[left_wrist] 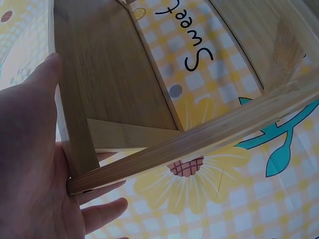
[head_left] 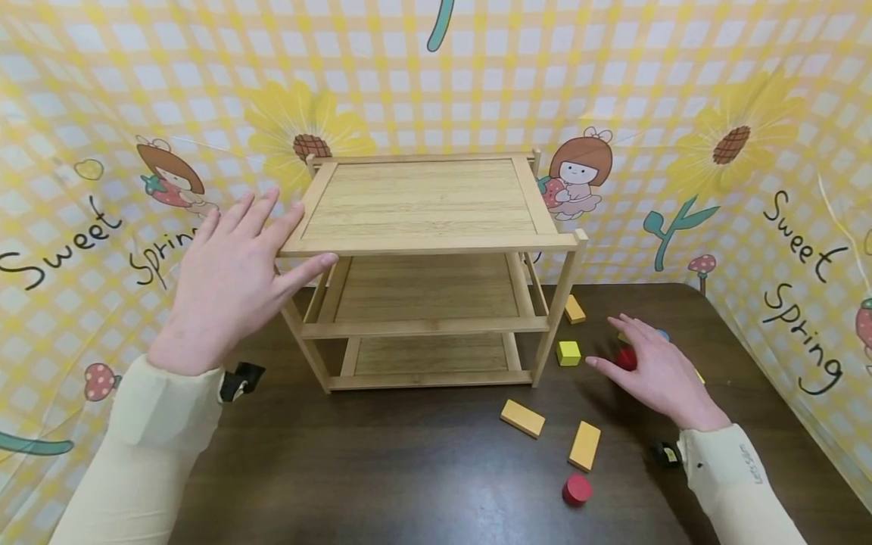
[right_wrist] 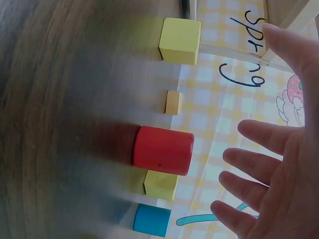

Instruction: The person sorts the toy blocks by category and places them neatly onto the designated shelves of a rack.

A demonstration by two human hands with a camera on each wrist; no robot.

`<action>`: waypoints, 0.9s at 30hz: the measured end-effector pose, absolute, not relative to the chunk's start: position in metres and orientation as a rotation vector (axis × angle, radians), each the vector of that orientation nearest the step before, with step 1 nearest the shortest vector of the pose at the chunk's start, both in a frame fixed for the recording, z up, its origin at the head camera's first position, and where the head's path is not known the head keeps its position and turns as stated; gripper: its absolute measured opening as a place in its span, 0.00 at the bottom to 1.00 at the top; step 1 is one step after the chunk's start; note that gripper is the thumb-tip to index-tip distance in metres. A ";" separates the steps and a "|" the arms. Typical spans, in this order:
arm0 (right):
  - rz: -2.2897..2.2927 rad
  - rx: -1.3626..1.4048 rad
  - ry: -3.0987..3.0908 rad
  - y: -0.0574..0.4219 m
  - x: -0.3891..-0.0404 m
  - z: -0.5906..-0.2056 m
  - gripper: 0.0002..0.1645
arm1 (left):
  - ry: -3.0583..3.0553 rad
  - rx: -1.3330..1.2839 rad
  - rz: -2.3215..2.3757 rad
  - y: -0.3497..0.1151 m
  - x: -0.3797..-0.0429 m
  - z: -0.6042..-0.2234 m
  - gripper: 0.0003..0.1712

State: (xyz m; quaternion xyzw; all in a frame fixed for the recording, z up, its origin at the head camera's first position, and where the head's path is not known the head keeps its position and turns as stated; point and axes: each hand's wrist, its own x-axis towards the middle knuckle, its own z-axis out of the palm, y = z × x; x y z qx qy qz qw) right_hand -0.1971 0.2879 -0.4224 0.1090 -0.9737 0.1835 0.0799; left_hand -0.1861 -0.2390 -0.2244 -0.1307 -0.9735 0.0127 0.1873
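A three-tier wooden shelf (head_left: 422,200) stands on the dark table. My left hand (head_left: 228,280) touches its top front-left corner, fingers spread and the thumb reaching along the front edge. In the left wrist view, a bar of the shelf (left_wrist: 199,127) runs out from beside that hand. Right of the shelf, my right hand (head_left: 657,375) hovers with loosely spread fingers and nothing in them. It partly covers a red cylinder (head_left: 625,359). The right wrist view shows a yellow block (right_wrist: 161,185) and a blue cylinder (right_wrist: 152,220) near it. A yellow cube (head_left: 568,353) sits left of this hand.
Two flat orange blocks (head_left: 522,418) lie in front of the shelf's right side, and another orange block (head_left: 575,309) lies farther back. A second red cylinder (head_left: 577,490) is near the front of the table (head_left: 381,477). Checkered cloth (head_left: 436,98) surrounds the back and sides.
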 end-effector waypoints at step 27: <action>0.492 0.337 -2.967 0.307 -0.185 -0.421 0.41 | -2.723 -0.374 0.026 -0.240 -0.189 -0.227 0.51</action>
